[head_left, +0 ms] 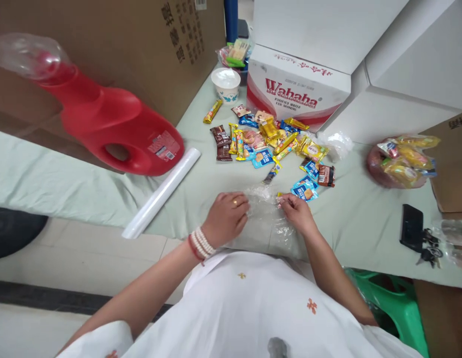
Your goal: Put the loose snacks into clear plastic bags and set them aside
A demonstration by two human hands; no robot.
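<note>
- Clear plastic bag (266, 195) is at the near side of the cloth-covered desk (365, 219), stretched between both hands.
- Left hand (228, 217): fingers curled in at the bag's left side, thumb hidden, so can't tell if they're pinching it.
- Right hand (298, 211): fingers pinching a small packet (279, 200) at the bag's right side.
- Blue packets (304, 191) crowd right up by that hand, with a messy snack pile (270, 134) just beyond the bag.
- Wahaha box (296, 94) blocks the back; big red jug (122, 119) and white roll (162, 194) sit off left.
</note>
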